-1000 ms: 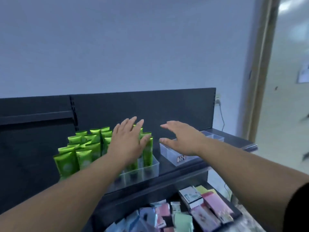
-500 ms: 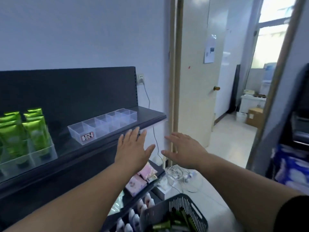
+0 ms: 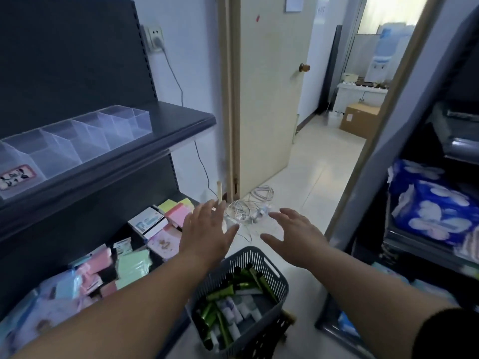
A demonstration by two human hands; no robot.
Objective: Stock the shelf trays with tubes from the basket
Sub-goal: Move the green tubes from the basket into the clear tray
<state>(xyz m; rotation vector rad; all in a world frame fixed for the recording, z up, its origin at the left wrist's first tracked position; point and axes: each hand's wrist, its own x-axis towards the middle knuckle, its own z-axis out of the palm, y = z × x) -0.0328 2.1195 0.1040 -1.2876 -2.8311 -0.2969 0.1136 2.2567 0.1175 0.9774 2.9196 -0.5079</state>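
Two hands are stretched forward in the head view, and both are free. The left hand (image 3: 204,234) is flat with the palm turned down, its fingers straight and spread and the thumb pointing to the right. The right hand (image 3: 295,237) is in the same posture, fingers spread and relaxed, thumb pointing to the left. Neither hand touches any object. They are near each other but apart, and in the picture they sit just above the far rim of the basket.

The grey slotted basket (image 3: 248,255) stands on the floor, low between the two forearms. Inside it the tubes (image 3: 233,310) lie in a loose pile, some green and some white, pointing in different directions.

At the left, a dark shelf (image 3: 166,130) carries a clear plastic tray (image 3: 77,141) divided into several compartments, with a small label on its front end. This tray is well apart from the basket and higher than the hands. Below it, a lower shelf holds many flat packets (image 3: 129,265) in pink, green and yellow.

Beyond the hands, a bundle of white cables (image 3: 248,208) lies on the pale floor beside an open door (image 3: 269,99). At the right edge, blue flowered packs (image 3: 430,208) sit on another rack.
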